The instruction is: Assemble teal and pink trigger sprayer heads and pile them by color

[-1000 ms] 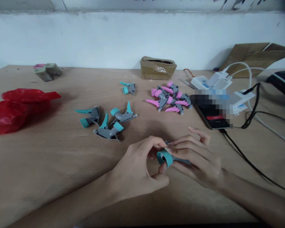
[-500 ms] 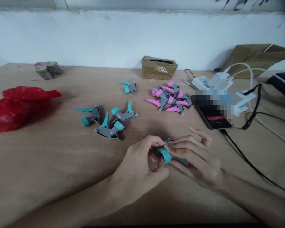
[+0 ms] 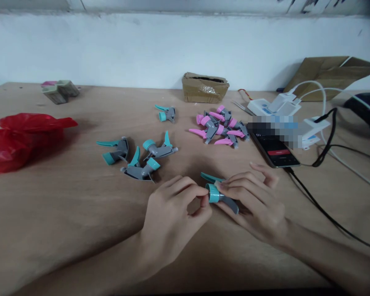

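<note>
My right hand (image 3: pixel 254 201) grips a teal-and-grey spray trigger head (image 3: pixel 213 193), its teal collar facing left and its teal lever pointing up and left. At the collar's open end, the thumb and forefinger of my left hand (image 3: pixel 175 218) are pinched together. Whatever lies between those fingertips, if anything, is hidden. Left of my hands, more teal-and-grey trigger heads (image 3: pixel 143 168) rest on the table (image 3: pixel 74 205), and a single trigger head (image 3: pixel 168 114) lies farther back. Several pink-and-grey trigger heads (image 3: pixel 218 125) form a pile beyond my right hand.
A red plastic bag (image 3: pixel 27 139) lies at the left. Along the back stand a small cardboard box (image 3: pixel 205 88) and a greenish block-like object (image 3: pixel 61 91). To the right are a phone (image 3: pixel 277 150), a white power strip (image 3: pixel 262 107), cables and folded cardboard (image 3: pixel 323 76).
My left hand has drawn slightly left, its fingers now pinched at the collar's mouth. The trigger head has turned in my right hand, so its lever and grey body show more.
</note>
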`<state>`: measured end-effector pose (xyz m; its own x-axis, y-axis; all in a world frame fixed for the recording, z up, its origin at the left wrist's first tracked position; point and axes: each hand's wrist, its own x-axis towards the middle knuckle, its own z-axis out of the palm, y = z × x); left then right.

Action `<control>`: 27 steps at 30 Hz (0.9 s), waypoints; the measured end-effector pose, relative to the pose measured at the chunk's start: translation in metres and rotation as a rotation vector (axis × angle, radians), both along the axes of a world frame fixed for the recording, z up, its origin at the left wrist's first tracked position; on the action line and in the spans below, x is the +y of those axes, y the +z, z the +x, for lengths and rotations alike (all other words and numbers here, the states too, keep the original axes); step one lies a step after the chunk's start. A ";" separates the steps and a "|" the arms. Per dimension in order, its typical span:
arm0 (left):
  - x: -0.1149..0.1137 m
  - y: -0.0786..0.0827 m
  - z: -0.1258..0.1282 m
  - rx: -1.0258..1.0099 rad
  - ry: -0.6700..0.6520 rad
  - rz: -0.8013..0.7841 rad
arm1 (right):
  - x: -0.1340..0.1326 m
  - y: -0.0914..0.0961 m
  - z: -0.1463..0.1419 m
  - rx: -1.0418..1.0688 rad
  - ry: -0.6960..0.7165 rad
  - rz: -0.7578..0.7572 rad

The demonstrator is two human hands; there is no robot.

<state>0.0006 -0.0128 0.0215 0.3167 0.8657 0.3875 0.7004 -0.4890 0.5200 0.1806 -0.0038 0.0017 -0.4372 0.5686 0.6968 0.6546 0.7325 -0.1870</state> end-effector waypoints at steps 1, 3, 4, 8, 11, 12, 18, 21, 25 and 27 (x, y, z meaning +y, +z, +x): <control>0.000 0.000 0.000 -0.009 0.002 0.011 | 0.000 0.000 0.000 -0.002 0.000 -0.006; 0.002 0.001 0.001 -0.031 0.004 0.030 | 0.000 0.001 0.000 0.004 0.001 -0.018; 0.003 0.002 0.001 -0.044 0.003 0.036 | 0.001 0.001 0.000 0.009 -0.001 -0.021; 0.014 0.003 -0.008 -0.099 0.064 0.008 | 0.004 0.002 0.008 0.047 -0.051 -0.015; 0.025 0.004 -0.015 -0.209 0.124 -0.133 | 0.010 0.000 0.015 0.141 -0.135 -0.101; 0.028 0.004 -0.017 -0.270 0.107 -0.215 | 0.012 -0.001 0.017 0.178 -0.141 -0.160; 0.028 0.011 -0.011 -0.510 -0.088 -0.545 | 0.018 -0.002 0.016 0.327 0.013 -0.393; 0.025 0.012 -0.009 -0.504 -0.164 -0.571 | 0.016 -0.001 0.013 0.406 0.056 -0.486; 0.023 0.010 -0.008 -0.500 -0.208 -0.544 | 0.015 -0.003 0.011 0.536 0.154 -0.626; 0.022 0.010 -0.008 -0.488 -0.209 -0.501 | 0.015 -0.005 0.010 0.564 0.204 -0.654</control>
<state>-0.0075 0.0092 0.0315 0.3871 0.9166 0.0996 0.2498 -0.2082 0.9456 0.1910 0.0110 -0.0034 -0.2633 0.8771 0.4016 0.2072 0.4580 -0.8645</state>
